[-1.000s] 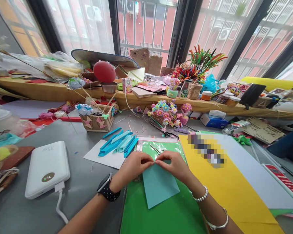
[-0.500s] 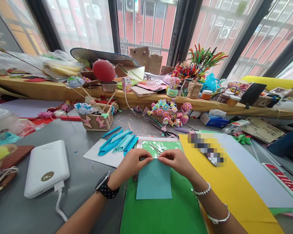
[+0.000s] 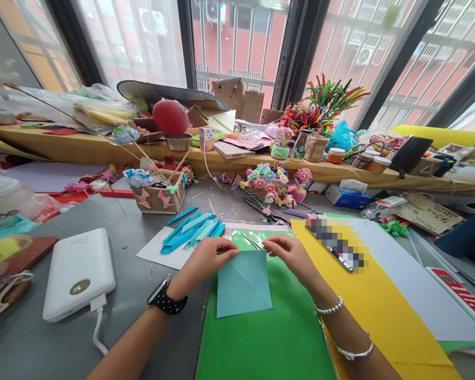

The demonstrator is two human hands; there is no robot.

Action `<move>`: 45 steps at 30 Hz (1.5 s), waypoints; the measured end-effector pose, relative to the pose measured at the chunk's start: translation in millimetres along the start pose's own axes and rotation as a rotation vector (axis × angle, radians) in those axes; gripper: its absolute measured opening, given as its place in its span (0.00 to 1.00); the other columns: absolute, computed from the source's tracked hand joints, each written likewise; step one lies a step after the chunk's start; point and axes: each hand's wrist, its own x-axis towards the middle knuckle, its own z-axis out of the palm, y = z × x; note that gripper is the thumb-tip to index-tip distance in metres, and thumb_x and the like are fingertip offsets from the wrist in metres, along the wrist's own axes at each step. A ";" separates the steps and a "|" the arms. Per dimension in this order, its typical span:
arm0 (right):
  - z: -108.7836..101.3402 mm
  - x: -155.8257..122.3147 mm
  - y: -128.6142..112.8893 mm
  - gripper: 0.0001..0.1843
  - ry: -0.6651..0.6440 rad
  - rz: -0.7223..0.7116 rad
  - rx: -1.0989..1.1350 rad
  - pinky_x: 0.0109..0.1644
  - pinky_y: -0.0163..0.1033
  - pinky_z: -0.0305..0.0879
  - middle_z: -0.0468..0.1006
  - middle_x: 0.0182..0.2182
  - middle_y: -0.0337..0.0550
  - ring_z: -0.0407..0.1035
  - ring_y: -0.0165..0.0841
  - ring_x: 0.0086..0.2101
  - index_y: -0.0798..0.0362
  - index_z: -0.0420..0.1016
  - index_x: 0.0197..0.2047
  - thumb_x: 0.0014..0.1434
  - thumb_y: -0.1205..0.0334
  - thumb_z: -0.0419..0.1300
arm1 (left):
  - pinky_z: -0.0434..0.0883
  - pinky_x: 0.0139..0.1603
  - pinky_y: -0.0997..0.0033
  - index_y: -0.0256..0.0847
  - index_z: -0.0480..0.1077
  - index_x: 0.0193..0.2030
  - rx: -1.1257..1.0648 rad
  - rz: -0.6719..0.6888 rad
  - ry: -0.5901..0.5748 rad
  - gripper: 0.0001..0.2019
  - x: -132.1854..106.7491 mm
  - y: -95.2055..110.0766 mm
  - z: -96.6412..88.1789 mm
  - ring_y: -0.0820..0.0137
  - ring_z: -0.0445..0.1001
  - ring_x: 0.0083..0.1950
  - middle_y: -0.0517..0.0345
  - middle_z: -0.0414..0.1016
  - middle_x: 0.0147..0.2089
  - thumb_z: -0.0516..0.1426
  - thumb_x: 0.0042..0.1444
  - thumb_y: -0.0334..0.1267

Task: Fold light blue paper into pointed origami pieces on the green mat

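A teal square of paper [image 3: 243, 285] lies on a green sheet [image 3: 261, 338] right in front of me. My left hand [image 3: 203, 261] pinches its upper left corner, fingers closed on the edge. My right hand [image 3: 291, 256] pinches the upper right corner in the same way. One corner flap of the paper looks folded inward. Several folded blue paper strips [image 3: 192, 232] rest on a white sheet just beyond my left hand.
A white power bank [image 3: 79, 272] with its cable sits to the left. Yellow paper [image 3: 376, 311] and white paper [image 3: 423, 290] cover the right side. A cardboard basket [image 3: 158, 198], paper flowers [image 3: 269, 184] and craft clutter fill the far side and the shelf.
Both hands have slid apart from the paper's top middle to its two upper corners. The teal paper has turned from tilted to nearly square and shifted slightly left.
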 end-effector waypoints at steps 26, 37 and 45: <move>-8.2 -1.8 -10.7 0.10 -0.006 -0.083 -0.306 0.25 0.32 0.59 0.74 0.23 0.40 0.66 0.31 0.24 0.54 0.72 0.27 0.51 0.58 0.54 | 0.67 0.32 0.74 0.36 0.72 0.29 -0.211 -0.072 -0.077 0.13 -0.5 -4.3 -5.6 0.68 0.72 0.31 0.56 0.75 0.28 0.52 0.48 0.43; -3.9 -3.1 -13.4 0.07 -0.004 -0.094 -0.317 0.29 0.33 0.62 0.76 0.27 0.41 0.68 0.32 0.28 0.54 0.73 0.28 0.51 0.62 0.55 | 0.66 0.33 0.76 0.37 0.72 0.30 -0.085 -0.010 -0.033 0.10 -0.8 4.7 5.5 0.69 0.72 0.33 0.56 0.76 0.31 0.52 0.49 0.39; 3.0 -6.0 -15.8 0.07 -0.102 -0.140 -0.308 0.34 0.34 0.63 0.77 0.26 0.40 0.69 0.32 0.30 0.53 0.75 0.27 0.50 0.63 0.56 | 0.66 0.31 0.77 0.37 0.73 0.30 -0.059 0.066 -0.039 0.09 -3.8 7.0 17.3 0.71 0.71 0.31 0.57 0.75 0.29 0.52 0.49 0.36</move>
